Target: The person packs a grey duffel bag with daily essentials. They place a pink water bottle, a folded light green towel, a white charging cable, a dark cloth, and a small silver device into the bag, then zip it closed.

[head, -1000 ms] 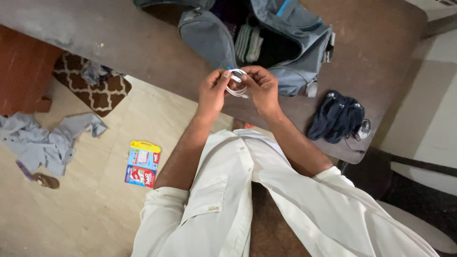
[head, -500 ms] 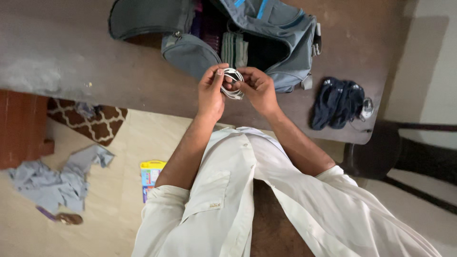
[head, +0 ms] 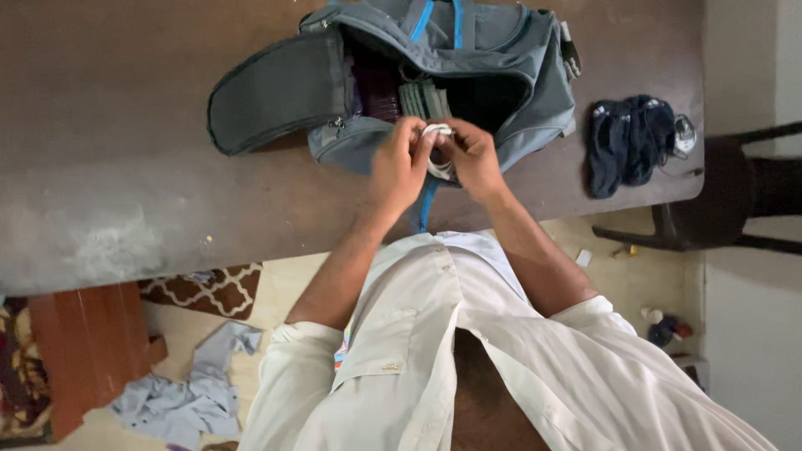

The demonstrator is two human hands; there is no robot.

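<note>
My left hand (head: 398,169) and my right hand (head: 473,158) meet over the near edge of an open grey bag, both gripping a coiled white cable (head: 437,150) between their fingers. The cable is partly hidden by my fingers. The grey bag (head: 535,100) with blue trim lies on the dark brown table (head: 125,167), its flap (head: 280,92) folded open to the left. Folded clothes (head: 422,98) show inside the bag, just beyond my hands.
A dark blue bundle of cloth (head: 628,142) lies at the table's right end, beside a dark chair (head: 735,200). On the floor lie a crumpled light blue cloth (head: 188,392), a patterned rug (head: 205,288) and a reddish wooden piece (head: 88,347).
The view has shifted, so the bag and table sit lower and more central. My hands keep hold of the white cable and are now over the bag's near edge.
</note>
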